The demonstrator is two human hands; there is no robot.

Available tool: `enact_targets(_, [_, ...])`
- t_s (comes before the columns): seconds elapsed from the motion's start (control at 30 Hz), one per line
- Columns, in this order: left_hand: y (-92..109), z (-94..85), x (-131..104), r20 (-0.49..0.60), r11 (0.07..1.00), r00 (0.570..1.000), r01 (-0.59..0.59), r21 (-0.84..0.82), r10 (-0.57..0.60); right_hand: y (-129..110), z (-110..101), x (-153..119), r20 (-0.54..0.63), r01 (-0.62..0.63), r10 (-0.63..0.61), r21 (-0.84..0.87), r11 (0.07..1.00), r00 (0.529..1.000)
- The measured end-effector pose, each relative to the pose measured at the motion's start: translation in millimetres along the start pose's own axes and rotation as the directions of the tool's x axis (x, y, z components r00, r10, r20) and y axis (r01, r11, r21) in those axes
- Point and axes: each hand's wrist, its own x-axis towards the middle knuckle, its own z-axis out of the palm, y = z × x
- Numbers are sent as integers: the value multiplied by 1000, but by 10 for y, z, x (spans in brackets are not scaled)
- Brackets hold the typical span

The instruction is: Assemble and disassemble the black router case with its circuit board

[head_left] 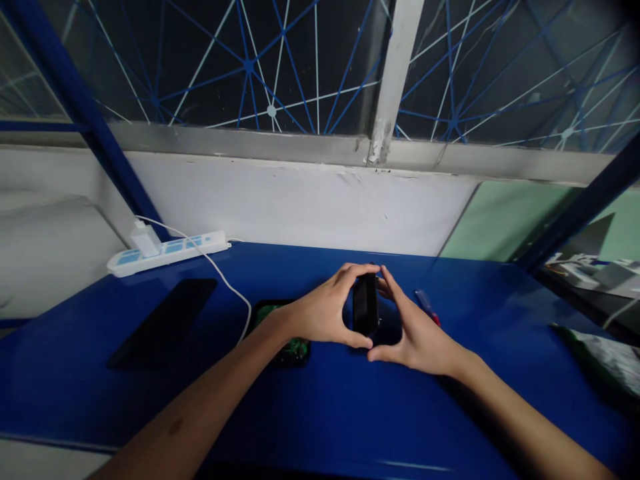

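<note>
Between my two hands stands a small black box-shaped device [365, 304], held on edge just above or on the blue tabletop; its lower edge is too dark to tell which. My left hand [327, 303] grips it from the left, thumb at the near end and fingers at the far end. From the other side my right hand [413, 327] closes on the same device, its fingertips meeting those of the left. Under my left wrist lies a black tray-like housing [295, 357] with a green circuit board inside, partly hidden by the forearm.
Right of my hands lies a screwdriver [427, 307] with a red and clear handle. On the left are a dark flat slab [165, 323] and a white power strip [210, 243] with a plugged-in charger and cable [225, 280]. A shiny bag [610, 360] sits far right.
</note>
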Motion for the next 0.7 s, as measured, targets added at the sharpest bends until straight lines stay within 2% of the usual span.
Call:
enact_targets(0.23, [-58,-8,-7,-34,999,999,15,-48,-16,24,112,61,20,-50,49,58,997,999])
enact_targets(0.43, [-105,-64,-7,-60,993,994,86,-76,-91,65,111,76,-67,-82,87,69,994,994])
enact_targets(0.7, [-228,-134,1,-84,969,968,242,58,-237,104,121,82,-134,-223,217,-31,974,967])
